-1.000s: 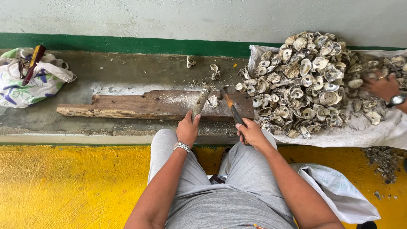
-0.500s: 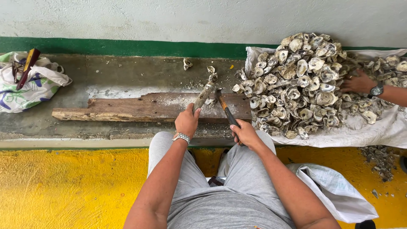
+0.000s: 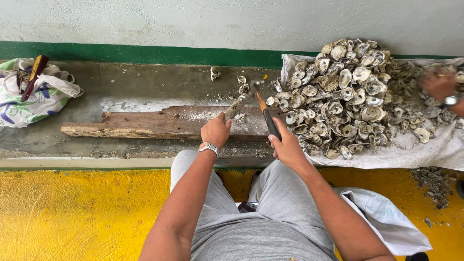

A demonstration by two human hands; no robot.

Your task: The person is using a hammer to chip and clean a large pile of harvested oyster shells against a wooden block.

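Two hands at work, both closed on something. Nearest: grey-clad knees of the seated person, yellow floor [image 3: 72,212] below, a white sack [image 3: 386,222] lying by the right leg.

Left hand [image 3: 215,131], wristwatch on the wrist, is wrapped around the near end of a long, rough oyster [image 3: 237,107] and holds it slanted, far end resting on the wooden plank [image 3: 145,123]. Right hand [image 3: 286,147] is fisted on the dark grip of a small hammer [image 3: 263,111]; the orange handle runs up and away, with the head just beside the oyster's far tip. Whether head and shell are touching, cannot tell: slight blur there.

Step in hand, by my reading: striking the shell edge against the plank to break it open. White grit lies on the plank around the contact point. Judged requirement for the next blow: oyster kept pinned, hammer landing on the tip and clear of the left fingers, which sit close down the shell.

Farther: loose shell bits [image 3: 215,72] on the concrete ledge; a large heap of oysters [image 3: 348,92] on white sheeting at right. Another person's hand [image 3: 437,84] reaches into it. Far left, a patterned bag [image 3: 29,99] with a red-handled tool [image 3: 34,75] on top.
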